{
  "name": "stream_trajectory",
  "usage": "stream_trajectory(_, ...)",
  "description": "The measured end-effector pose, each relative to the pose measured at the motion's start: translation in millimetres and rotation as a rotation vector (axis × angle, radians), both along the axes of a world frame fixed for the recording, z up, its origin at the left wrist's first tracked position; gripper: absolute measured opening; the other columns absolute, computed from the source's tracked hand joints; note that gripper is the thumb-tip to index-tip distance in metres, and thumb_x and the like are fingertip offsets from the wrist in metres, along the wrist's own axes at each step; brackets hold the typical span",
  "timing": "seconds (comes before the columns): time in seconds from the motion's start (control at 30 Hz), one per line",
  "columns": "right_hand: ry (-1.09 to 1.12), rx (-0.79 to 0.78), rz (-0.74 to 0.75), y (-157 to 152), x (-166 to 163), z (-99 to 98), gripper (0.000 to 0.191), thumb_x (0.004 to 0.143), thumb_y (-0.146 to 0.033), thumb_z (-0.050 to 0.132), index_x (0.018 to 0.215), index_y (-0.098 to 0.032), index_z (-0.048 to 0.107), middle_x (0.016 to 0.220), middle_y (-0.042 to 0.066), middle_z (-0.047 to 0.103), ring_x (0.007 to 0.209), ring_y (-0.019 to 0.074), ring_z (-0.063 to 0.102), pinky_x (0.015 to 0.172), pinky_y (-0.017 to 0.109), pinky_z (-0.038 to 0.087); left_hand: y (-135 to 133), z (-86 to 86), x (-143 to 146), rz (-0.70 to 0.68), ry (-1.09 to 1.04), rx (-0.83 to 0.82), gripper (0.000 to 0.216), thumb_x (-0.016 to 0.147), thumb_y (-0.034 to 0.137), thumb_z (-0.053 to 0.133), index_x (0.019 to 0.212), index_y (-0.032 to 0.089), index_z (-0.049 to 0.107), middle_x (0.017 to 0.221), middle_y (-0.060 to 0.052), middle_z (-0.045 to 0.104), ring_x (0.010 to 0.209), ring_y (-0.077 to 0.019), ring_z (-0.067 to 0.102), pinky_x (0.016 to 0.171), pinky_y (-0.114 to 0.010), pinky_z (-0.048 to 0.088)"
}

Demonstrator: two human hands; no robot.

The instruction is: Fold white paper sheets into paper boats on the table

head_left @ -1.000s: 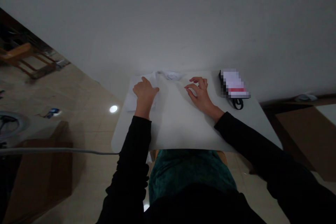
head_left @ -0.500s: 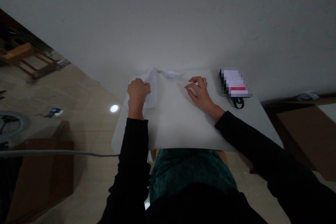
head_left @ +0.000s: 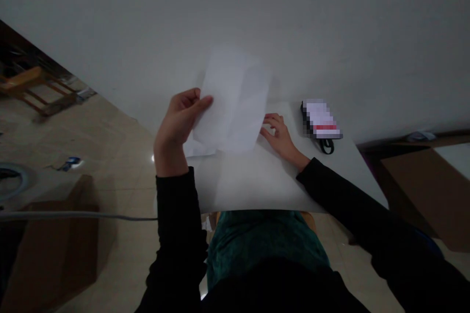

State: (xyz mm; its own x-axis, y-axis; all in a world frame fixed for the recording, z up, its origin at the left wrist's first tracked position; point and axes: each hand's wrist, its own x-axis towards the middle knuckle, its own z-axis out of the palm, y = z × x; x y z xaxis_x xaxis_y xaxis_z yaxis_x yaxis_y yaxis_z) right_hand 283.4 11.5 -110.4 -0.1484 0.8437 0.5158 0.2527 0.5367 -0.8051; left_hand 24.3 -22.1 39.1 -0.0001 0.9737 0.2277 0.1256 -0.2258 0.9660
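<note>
The left hand [head_left: 178, 124] is raised above the desk [head_left: 264, 181] with its fingers [head_left: 200, 105] clamped on the left edge of a white sheet [head_left: 233, 102], thumb on the near face and the other fingers curled behind it. The sheet hangs upright in the air over the far left part of the desk. It shows a faint vertical crease, and its lower left corner [head_left: 198, 149] is crumpled and sags toward the desk top. The right hand [head_left: 279, 134] rests palm down on the desk just right of the sheet's lower edge. Its fingers are loosely apart and slightly bent and grip nothing, though whether the fingertips touch the sheet cannot be told, since the sheet covers part of them. Both arms are in black sleeves [head_left: 345, 195]. At the far right corner of the desk, near the right hand but apart from it, lies a dark pouch [head_left: 321, 120] with a blurred pale label and a black loop [head_left: 325, 145] at its near end. The desk stands against a plain white wall [head_left: 330, 24]. Below its near edge a green cloth [head_left: 264, 244] covers the person's lap. To the left, on the tiled floor [head_left: 110, 132], are a cardboard box [head_left: 55, 239] with a grey cable [head_left: 73, 215] running across it and, further off, a wooden chair [head_left: 29, 83].
</note>
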Motion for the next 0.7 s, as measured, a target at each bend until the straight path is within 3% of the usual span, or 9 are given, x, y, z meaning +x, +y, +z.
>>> stream_trajectory(0.13, 0.416, -0.347, 0.225, -6.6, 1.3, 12.4, 0.06, 0.086, -0.082, 0.05, 0.108, -0.03, 0.072, 0.119, 0.006, 0.073, 0.115, 0.0285, 0.067, 0.099, 0.049, 0.054, 22.6, -38.5, 17.4, -0.078, -0.036, -0.06, 0.04, 0.076, 0.04, 0.082, 0.067, 0.02, 0.048, 0.057, 0.006, 0.045, 0.048, -0.0053, 0.038, 0.044, -0.018, 0.027)
stream_trajectory(0.2, 0.555, -0.455, 0.234, -10.0, 1.7, 16.5, 0.072, 0.084, -0.09, 0.041, 0.107, -0.029, 0.072, 0.11, 0.007, 0.076, 0.109, 0.0282, 0.07, 0.094, 0.047, 0.057, 27.5, -56.5, 23.0, -0.094, -0.006, -0.066, 0.045, 0.073, 0.045, 0.083, 0.068, 0.02, 0.047, 0.059, 0.005, 0.05, 0.051, -0.006, 0.042, 0.046, -0.018, 0.03)
stream_trajectory(0.23, 0.576, -0.475, 0.201, -11.5, 1.8, 17.2, 0.072, 0.082, -0.09, 0.045, 0.104, -0.027, 0.072, 0.105, 0.007, 0.077, 0.104, 0.0277, 0.071, 0.09, 0.046, 0.058, 28.3, -63.6, 25.5, -0.098, 0.003, -0.061, 0.046, 0.073, 0.049, 0.083, 0.069, 0.02, 0.047, 0.062, 0.004, 0.054, 0.054, -0.0069, 0.045, 0.048, -0.018, 0.033)
stream_trajectory(0.33, 0.509, -0.434, 0.034, -13.9, 1.8, 14.0, 0.054, 0.075, -0.076, 0.072, 0.092, -0.025, 0.072, 0.094, 0.006, 0.077, 0.087, 0.0242, 0.071, 0.077, 0.041, 0.059, 26.9, -77.6, 32.7, -0.094, 0.03, -0.068, 0.047, 0.072, 0.055, 0.081, 0.071, 0.022, 0.049, 0.069, 0.002, 0.061, 0.06, -0.0102, 0.053, 0.054, -0.022, 0.04)
stream_trajectory(0.4, 0.457, -0.402, -0.025, -13.3, 1.7, 9.0, 0.047, 0.072, -0.066, 0.08, 0.089, -0.024, 0.072, 0.092, 0.005, 0.077, 0.081, 0.0223, 0.07, 0.072, 0.039, 0.058, 25.6, -83.4, 37.6, -0.075, 0.022, -0.084, 0.046, 0.073, 0.058, 0.08, 0.074, 0.022, 0.051, 0.072, 0.001, 0.064, 0.062, -0.0119, 0.057, 0.056, -0.024, 0.044)
stream_trajectory(0.6, 0.394, -0.414, 0.048, -4.8, 7.3, -6.6, 0.046, 0.076, -0.065, 0.077, 0.092, -0.022, 0.072, 0.09, 0.006, 0.076, 0.075, 0.0212, 0.067, 0.066, 0.038, 0.056, 27.0, -101.7, 47.0, -0.089, 0.037, -0.13, 0.047, 0.07, 0.061, 0.083, 0.088, 0.018, 0.071, 0.088, -0.007, 0.076, 0.073, -0.0189, 0.068, 0.06, -0.029, 0.054)
stream_trajectory(0.7, 0.272, -0.342, 0.025, -5.2, 13.6, -6.9, 0.056, 0.087, -0.072, 0.062, 0.116, -0.024, 0.069, 0.091, 0.007, 0.074, 0.074, 0.0216, 0.067, 0.063, 0.037, 0.055, 30.4, -110.7, 44.2, -0.056, 0.091, -0.146, 0.045, 0.069, 0.057, 0.086, 0.087, 0.017, 0.074, 0.088, -0.008, 0.078, 0.072, -0.0189, 0.069, 0.058, -0.029, 0.054)
